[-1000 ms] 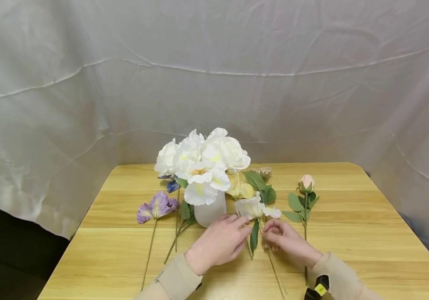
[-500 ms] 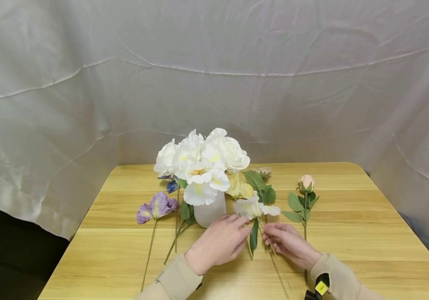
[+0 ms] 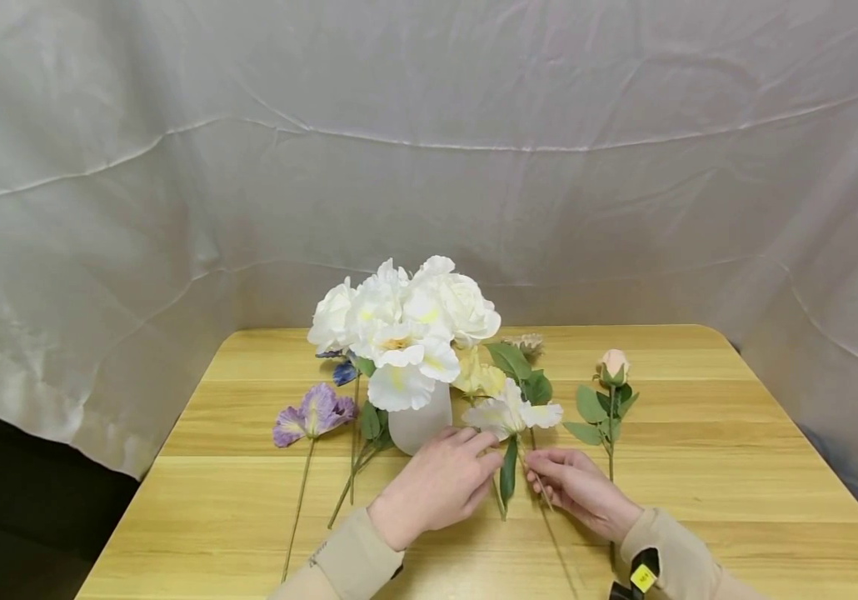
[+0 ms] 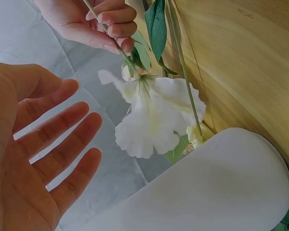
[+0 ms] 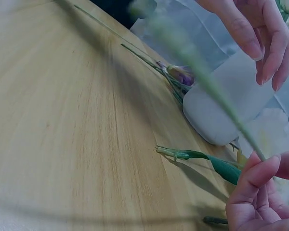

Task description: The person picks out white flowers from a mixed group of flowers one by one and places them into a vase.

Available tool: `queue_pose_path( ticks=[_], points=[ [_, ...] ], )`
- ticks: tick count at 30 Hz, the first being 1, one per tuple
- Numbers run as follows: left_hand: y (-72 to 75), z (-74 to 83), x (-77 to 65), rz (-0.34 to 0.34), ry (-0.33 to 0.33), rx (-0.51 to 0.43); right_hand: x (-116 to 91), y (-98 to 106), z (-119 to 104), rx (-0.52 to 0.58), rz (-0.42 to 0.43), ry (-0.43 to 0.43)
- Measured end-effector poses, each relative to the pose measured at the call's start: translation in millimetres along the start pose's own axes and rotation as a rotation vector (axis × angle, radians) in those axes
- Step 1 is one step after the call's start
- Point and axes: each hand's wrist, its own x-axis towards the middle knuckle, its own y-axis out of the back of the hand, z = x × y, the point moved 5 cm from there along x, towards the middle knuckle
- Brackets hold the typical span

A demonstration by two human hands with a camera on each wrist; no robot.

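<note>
My right hand (image 3: 579,492) pinches the thin stem of a white iris (image 3: 506,414), just below the bloom. In the right wrist view the stem (image 5: 216,98) slants up from thumb and fingertip, blurred near the camera. The ruffled white bloom (image 4: 151,118) hangs past the right hand in the left wrist view. My left hand (image 3: 440,483) hovers in front of the white vase (image 3: 421,421), its fingers (image 4: 62,122) spread loosely and holding nothing. White roses and irises (image 3: 402,329) fill the vase and hide its mouth.
Left of the vase lie a purple iris (image 3: 316,412) and a dark blue flower (image 3: 345,371). Right of it are a yellow flower (image 3: 480,372), leafy stems (image 3: 509,471) and a pale pink rosebud (image 3: 613,367). Grey cloth (image 3: 429,167) hangs behind the wooden table (image 3: 669,483).
The right hand has taken the white iris's stem between thumb and fingers and lifted its lower end up toward the camera. The bloom has turned slightly. The left hand has stayed in place.
</note>
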Motion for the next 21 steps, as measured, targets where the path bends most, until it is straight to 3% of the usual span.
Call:
queue_pose_path(
  ticks=[14, 21],
  points=[
    [7.4, -0.5, 0.3, 0.027, -0.016, 0.030, -7, -1, -10, 0.015, 0.061, 0.076],
    [18.8, 0.0, 0.9, 0.091, -0.036, 0.081, -11, -1, -23, -0.067, 0.140, 0.144]
  ],
)
